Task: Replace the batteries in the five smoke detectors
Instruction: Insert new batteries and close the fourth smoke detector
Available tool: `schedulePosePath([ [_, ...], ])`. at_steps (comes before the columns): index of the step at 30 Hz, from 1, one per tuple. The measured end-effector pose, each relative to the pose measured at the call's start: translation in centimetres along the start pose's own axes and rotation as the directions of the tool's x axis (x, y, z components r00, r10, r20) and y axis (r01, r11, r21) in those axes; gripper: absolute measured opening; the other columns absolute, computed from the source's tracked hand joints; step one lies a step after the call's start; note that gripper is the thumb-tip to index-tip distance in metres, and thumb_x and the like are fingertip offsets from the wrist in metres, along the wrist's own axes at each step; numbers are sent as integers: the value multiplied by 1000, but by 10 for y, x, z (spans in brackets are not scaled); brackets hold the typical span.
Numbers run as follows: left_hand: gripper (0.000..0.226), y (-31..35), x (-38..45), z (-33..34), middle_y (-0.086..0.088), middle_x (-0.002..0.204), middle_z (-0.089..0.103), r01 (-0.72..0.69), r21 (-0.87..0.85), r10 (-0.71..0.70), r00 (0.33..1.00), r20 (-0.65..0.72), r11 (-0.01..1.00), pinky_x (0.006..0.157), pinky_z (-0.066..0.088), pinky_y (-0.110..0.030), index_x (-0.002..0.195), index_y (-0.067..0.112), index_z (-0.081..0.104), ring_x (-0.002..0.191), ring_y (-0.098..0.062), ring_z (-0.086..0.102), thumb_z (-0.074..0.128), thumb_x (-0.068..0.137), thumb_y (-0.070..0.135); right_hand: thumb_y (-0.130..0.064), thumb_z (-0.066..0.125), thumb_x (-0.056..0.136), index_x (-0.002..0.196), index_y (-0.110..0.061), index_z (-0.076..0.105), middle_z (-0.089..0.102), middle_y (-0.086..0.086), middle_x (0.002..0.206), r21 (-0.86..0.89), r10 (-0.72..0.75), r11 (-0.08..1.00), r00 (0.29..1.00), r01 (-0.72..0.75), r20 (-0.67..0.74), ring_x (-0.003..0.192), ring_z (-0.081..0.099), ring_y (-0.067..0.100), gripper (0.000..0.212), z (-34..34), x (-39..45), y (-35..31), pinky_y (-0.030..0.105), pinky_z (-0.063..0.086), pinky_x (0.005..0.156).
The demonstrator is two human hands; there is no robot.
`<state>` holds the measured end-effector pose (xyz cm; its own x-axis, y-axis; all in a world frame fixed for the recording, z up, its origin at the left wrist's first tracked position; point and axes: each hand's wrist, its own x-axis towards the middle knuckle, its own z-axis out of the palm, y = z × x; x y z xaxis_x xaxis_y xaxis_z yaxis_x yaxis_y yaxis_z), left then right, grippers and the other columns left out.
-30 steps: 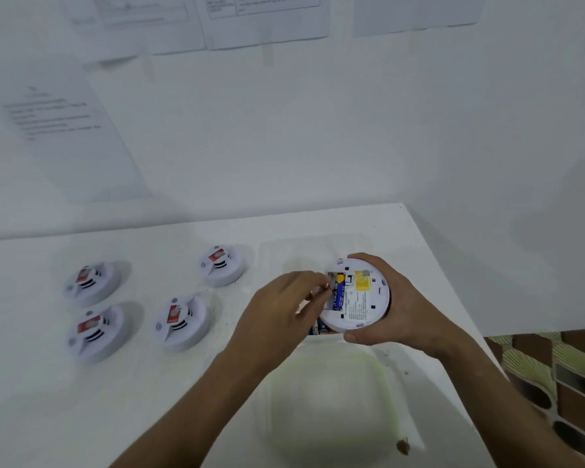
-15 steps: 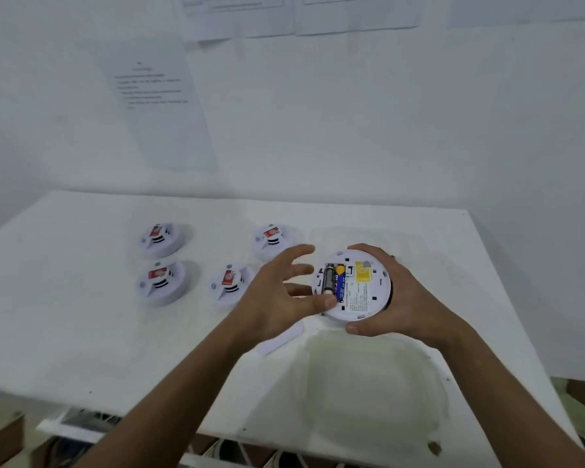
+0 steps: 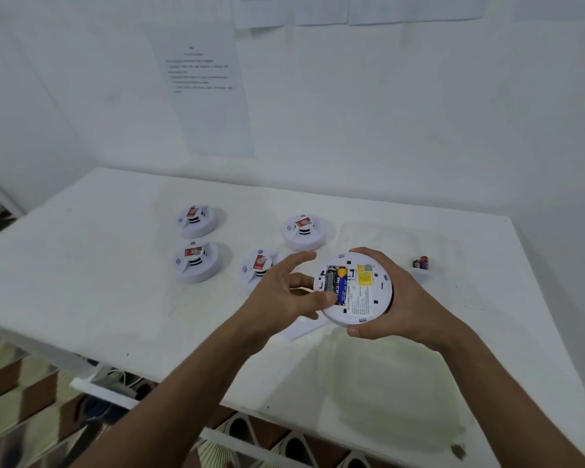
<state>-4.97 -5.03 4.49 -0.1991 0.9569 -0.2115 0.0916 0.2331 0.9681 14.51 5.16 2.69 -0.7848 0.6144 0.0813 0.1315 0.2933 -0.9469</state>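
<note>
A white table (image 3: 81, 265) stood against a white wall (image 3: 385, 113), its top faintly scuffed and marked, with a small dark chip near the front right corner. Several printed sheets of paper (image 3: 205, 89) hung on the wall, the text too blurred to read. Below the table's front edge a patterned floor (image 3: 17, 393) of brown and cream tiles showed through. The right hand (image 3: 397, 300) was wrapped around the rim of an upturned smoke detector (image 3: 353, 288), holding it above the table with its open battery bay facing up. A blue and yellow battery (image 3: 340, 285) lay in the bay beside a darker one. The left hand (image 3: 286, 293) had its fingers spread and loose, the thumb pressing on the near end of the blue battery. Four other smoke detectors (image 3: 196, 261) sat face up on the table to the left, in a loose cluster, each bearing a red label. Two loose batteries (image 3: 421, 263) lay side by side well to the right. A flat white strip (image 3: 301, 329), perhaps the bay cover, lay on the table beneath the left wrist. A clear plastic container lid (image 3: 395, 383) rested near the front edge.
</note>
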Motion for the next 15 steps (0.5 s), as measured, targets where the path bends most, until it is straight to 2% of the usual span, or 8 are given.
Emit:
schedulePosePath([
  [2,55,-5,0,-3,-2,107,70,11,69,-8,999,-49,998,73,59,-32,135,28,48,88,-19,70,70,86,37,-5,92,54,133,-27,47,62,-19,120,-8,8,1000,1000,-9,-13,116,59,5,94,-1,-2,1,18,53,87],
  [4,52,-17,1,-9,3,107,68,25,249,15,988,-156,968,69,57,-27,135,27,50,83,-13,68,59,89,49,-9,91,52,133,-28,47,61,-20,120,-6,21,1000,999,-21,-35,116,59,4,95,-5,-6,2,18,53,88],
  [6,61,-32,2,-17,5,114,61,43,580,83,979,-188,814,73,50,-20,137,30,48,88,-9,61,59,84,59,-12,91,50,132,-30,48,61,-21,121,-3,36,999,998,-36,-54,117,58,4,95,-11,-11,4,20,54,89],
  [8,77,-48,3,-19,1,131,50,61,766,61,990,-130,640,88,47,-27,143,27,39,107,-14,55,61,80,64,-15,91,48,131,-32,49,61,-22,121,-4,48,999,997,-48,-63,117,58,3,95,-14,-14,4,23,56,88],
  [10,86,-59,5,-18,-2,140,40,99,832,-13,994,-110,546,95,47,-33,146,23,34,119,-21,51,63,77,66,-16,91,47,130,-34,49,62,-21,120,0,56,998,996,-56,-64,116,59,4,95,-16,-17,5,23,57,86],
  [11,86,-62,6,-17,-4,138,39,111,849,-34,993,-109,517,94,48,-33,144,22,37,117,-22,52,64,76,66,-15,91,47,130,-34,50,62,-20,120,3,60,998,996,-60,-65,115,59,4,95,-16,-18,5,23,57,85],
  [13,71,-68,8,-17,-5,123,46,98,857,-37,995,-92,506,83,49,-28,129,19,50,100,-20,54,68,74,62,-13,91,48,130,-33,50,62,-21,119,7,63,998,996,-63,-62,115,59,3,94,-16,-19,5,21,56,84],
  [15,56,-71,9,-20,-1,103,48,81,832,-21,996,-83,549,72,43,-22,113,19,58,88,-15,49,71,74,57,-11,91,49,132,-31,49,62,-21,119,7,66,998,996,-66,-56,115,59,3,95,-14,-19,5,21,56,85],
])
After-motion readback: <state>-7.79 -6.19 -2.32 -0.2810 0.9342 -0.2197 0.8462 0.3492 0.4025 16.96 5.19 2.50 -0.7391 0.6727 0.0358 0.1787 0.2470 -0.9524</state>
